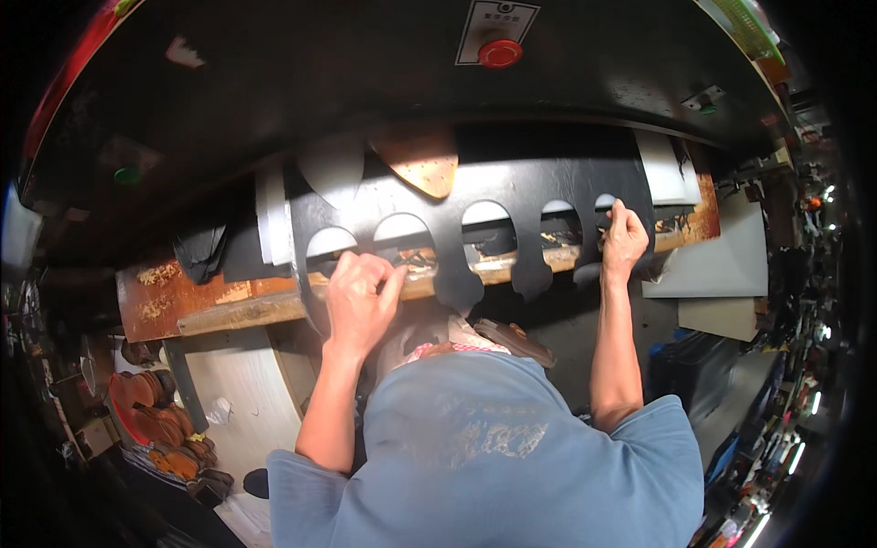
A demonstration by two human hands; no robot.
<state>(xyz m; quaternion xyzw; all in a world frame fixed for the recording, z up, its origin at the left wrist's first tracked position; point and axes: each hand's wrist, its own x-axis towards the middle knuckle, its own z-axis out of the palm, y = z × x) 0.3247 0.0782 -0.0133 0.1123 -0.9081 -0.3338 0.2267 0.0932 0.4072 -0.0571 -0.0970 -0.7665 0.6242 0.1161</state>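
While I monitor remotely, L hand (361,297) and R hand (625,242) curl at the black sheet (454,274) (clamped or not, can't tell), which overhangs the table (242,312); approx. five cutouts (485,228) look done, rear area (548,169) apparently left uncut.

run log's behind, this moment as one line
left hand: on black sheet | right hand: on sheet | sheet: over wooden bench

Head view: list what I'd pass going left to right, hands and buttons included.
Large green button → dark flat pieces → left hand → red button → right hand → small green button.
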